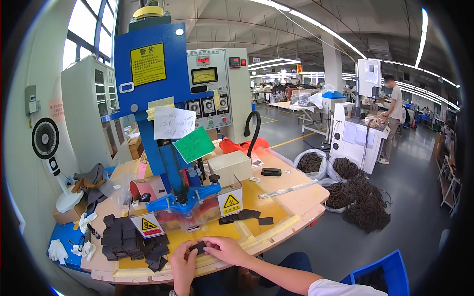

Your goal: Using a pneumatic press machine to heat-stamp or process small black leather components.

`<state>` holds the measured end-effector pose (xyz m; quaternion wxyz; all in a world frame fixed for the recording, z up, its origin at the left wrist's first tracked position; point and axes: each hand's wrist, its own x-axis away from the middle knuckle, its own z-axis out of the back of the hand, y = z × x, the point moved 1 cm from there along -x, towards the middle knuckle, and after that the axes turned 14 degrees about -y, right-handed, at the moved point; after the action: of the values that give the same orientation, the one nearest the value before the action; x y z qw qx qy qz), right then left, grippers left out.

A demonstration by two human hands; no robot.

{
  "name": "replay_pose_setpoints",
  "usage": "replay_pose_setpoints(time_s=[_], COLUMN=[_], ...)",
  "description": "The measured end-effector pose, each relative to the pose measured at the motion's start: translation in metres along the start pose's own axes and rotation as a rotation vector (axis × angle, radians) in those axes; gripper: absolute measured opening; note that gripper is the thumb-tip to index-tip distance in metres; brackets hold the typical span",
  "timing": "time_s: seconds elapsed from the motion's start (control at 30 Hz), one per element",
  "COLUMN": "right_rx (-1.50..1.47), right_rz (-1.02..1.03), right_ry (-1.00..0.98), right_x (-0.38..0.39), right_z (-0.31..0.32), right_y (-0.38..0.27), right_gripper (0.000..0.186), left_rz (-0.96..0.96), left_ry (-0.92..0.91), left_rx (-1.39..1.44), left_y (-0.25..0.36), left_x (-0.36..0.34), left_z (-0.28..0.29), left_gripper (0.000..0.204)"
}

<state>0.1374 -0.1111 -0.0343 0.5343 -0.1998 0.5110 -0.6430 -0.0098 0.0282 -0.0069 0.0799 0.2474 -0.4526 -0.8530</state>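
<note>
Between my two hands, over the table's front edge, is a small flat black rectangular piece (198, 247). My left hand (183, 262) pinches its left side, and my right hand (226, 249) has fingers closed on its right side. Just left of my hands lies a heap of similar black pieces (123, 239), partly stacked and partly loose. Beyond my hands stands a blue press machine (173, 172) with clear guards around its head. A few more black pieces (265, 221) lie to the right of the press head.
A white box (229, 165), a metal ruler (288, 189) and a black case (271, 172) lie on the wooden table (296, 197). A blue bin (382, 276) stands at lower right. Dark cord bundles (363, 197) lie on the floor. Another person (395, 106) works further off.
</note>
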Motion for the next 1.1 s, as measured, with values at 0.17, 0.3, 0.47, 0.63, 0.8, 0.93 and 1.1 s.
replay_pose_setpoints(time_s=[0.17, 0.3, 0.47, 0.63, 0.8, 0.93, 1.1], right_rx=[0.052, 0.008, -0.149, 0.041, 0.018, 0.015, 0.02], right_rz=[0.024, 0.03, 0.017, 0.048, 0.035, 0.024, 0.082], right_ry=[0.006, -0.005, -0.034, -0.009, -0.067, -0.044, 0.052], right_x=[0.001, 0.002, 0.003, -0.001, -0.002, -0.002, -0.002], right_z=[0.002, 0.003, 0.003, 0.005, 0.002, 0.001, -0.005], right_y=[-0.004, -0.004, 0.004, 0.012, 0.01, 0.01, 0.011], right_gripper=[0.044, 0.044, 0.041, 0.045, 0.05, 0.05, 0.047], left_rz=[-0.172, -0.271, -0.236, -0.129, -0.139, -0.126, -0.172], left_ry=[0.071, 0.042, -0.015, -0.053, -0.048, -0.057, -0.035], left_rx=[-0.157, -0.21, -0.245, -0.172, -0.254, -0.224, -0.236], left_y=[0.006, -0.003, -0.009, -0.001, -0.002, -0.003, -0.002], left_x=[0.0, -0.003, 0.0, -0.002, -0.002, -0.003, -0.003], left_z=[-0.007, -0.003, -0.002, -0.005, -0.003, -0.005, -0.004], left_gripper=[0.032, 0.039, 0.046, 0.047, 0.041, 0.039, 0.036])
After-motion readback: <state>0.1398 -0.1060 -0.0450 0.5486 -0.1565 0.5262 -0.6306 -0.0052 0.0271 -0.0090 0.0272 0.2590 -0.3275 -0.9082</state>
